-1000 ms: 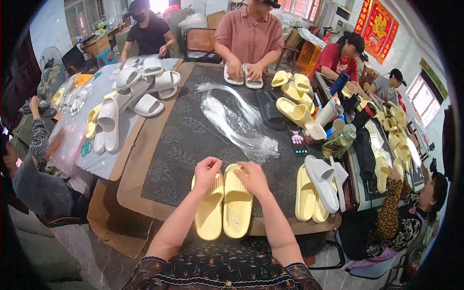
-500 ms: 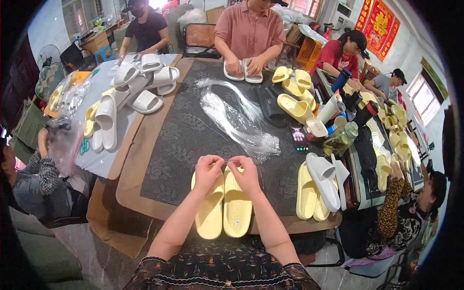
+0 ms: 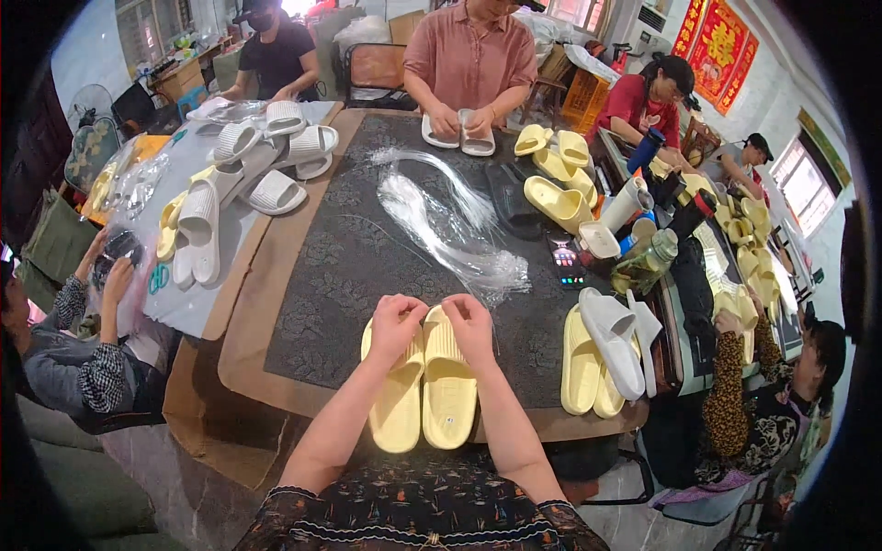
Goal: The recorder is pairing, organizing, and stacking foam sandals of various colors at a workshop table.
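A pair of pale yellow slide sandals lies side by side at the table's near edge, heels toward me: a left slide [image 3: 397, 418] and a right slide [image 3: 450, 413]. Over the left slide's strap is my left hand [image 3: 399, 329], its fingertips pinched together. Above the right slide's strap my right hand [image 3: 469, 328] is also closed in a pinch. A small gap separates the two sets of fingertips, and whatever thin thing they hold is too fine to make out. Beyond them lies a bundle of thin clear plastic strands [image 3: 427, 230].
Yellow and white slides [image 3: 608, 344] overlap on my right, below a phone [image 3: 565, 259] and a glass jar [image 3: 646, 261]. White slides [image 3: 276, 156] are heaped on the left table. Across from me, a person's hands [image 3: 462, 122] touch white slides. Other people work around the tables.
My fingertips, close together before, have drawn apart. The person at left has brought both hands up to a dark, plastic-wrapped item.
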{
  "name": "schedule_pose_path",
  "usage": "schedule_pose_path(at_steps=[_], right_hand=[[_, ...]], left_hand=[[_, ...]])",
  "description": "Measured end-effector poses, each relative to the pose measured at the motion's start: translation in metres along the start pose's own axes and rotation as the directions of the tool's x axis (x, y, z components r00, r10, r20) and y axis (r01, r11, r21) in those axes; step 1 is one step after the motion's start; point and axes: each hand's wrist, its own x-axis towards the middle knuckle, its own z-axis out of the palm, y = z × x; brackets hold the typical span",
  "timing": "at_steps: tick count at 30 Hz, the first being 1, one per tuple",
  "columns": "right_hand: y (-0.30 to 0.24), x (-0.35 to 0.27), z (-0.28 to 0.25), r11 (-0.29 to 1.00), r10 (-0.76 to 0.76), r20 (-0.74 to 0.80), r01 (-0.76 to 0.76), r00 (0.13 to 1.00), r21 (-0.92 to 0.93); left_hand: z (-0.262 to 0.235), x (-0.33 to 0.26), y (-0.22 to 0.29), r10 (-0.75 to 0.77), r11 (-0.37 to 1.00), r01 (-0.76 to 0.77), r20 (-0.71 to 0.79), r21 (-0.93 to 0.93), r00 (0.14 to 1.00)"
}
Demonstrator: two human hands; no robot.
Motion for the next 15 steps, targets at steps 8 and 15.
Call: schedule_pose_path(at_steps=[8,15], right_hand=[[-0.003,-0.004,-0.003,0.997,0.048,-0.006,-0.047,0.999,0.057],[-0.001,-0.003,-0.003,0.995,-0.059,0.021,0.061,0.998,-0.08]], left_hand=[[-0.004,-0.003,0.01,0.001,1.0,-0.001,0.041,-0.006,0.999],[-0.004,-0.002,0.009,-0.026,1.0,0.026,0.048,-0.014,0.999]])
